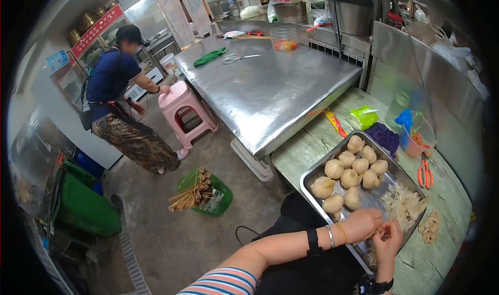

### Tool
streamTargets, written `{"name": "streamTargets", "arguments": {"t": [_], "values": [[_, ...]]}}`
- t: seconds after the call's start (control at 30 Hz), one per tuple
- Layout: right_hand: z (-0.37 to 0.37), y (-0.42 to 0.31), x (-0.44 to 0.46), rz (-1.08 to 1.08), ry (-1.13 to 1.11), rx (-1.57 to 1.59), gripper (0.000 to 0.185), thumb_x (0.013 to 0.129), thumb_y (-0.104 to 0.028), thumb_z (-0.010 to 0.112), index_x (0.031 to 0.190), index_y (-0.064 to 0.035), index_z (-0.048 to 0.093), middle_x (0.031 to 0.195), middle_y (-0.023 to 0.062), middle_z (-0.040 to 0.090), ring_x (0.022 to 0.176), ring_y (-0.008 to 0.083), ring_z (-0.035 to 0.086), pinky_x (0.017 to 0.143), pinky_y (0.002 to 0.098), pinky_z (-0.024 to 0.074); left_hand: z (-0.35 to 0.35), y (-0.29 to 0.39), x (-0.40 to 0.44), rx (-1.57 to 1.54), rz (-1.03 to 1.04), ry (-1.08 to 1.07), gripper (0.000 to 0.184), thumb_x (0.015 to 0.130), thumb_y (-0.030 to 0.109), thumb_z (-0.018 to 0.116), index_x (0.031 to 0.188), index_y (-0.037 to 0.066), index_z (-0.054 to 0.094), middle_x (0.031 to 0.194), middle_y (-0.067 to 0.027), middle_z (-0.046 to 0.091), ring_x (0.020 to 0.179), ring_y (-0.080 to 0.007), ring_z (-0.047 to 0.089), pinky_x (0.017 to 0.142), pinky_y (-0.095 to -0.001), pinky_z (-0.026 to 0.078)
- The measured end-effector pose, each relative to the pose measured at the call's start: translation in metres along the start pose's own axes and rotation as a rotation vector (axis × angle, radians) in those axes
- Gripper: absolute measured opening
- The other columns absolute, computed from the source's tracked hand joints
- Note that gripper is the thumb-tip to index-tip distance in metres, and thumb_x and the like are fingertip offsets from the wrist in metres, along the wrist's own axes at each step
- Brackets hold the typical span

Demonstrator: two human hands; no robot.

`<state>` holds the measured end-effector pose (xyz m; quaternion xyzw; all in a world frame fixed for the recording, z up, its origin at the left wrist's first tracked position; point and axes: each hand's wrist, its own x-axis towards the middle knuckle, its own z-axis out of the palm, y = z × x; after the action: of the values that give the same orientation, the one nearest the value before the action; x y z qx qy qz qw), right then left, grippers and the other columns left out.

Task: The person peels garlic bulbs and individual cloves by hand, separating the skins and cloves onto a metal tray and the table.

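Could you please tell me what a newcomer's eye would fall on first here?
Probably the big shiny steel table near the centre, with the pink stool just left of it. Next, the pale garlic bulbs in the metal tray at lower right, near the left hand and right hand.

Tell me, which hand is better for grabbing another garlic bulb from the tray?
Probably the left hand: it is closer to the garlic bulbs in the tray. The right hand is farther from them, nearer the little pile of cloves. Both hands are busy together, though.
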<state>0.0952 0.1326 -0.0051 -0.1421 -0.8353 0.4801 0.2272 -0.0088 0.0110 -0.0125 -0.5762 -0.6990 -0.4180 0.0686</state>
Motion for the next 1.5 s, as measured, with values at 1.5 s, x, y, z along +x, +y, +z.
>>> {"name": "streamTargets", "arguments": {"t": [1.5], "values": [[-0.001, -0.004, -0.005, -0.003, 0.132, 0.062, 0.022, 0.067, 0.005, 0.059, 0.084, -0.0034, 0.048, 0.078, 0.0047, 0.051, 0.069, 0.0137, 0.049, 0.067, 0.0263, 0.0432, -0.007, -0.006, 0.003, -0.171, -0.113, -0.166, 0.021, 0.076, 0.016, 0.066, 0.095, 0.006, 0.062, 0.095, -0.0098, 0.058, 0.094, -0.031, 0.055, 0.081, -0.0388, 0.044]]}}
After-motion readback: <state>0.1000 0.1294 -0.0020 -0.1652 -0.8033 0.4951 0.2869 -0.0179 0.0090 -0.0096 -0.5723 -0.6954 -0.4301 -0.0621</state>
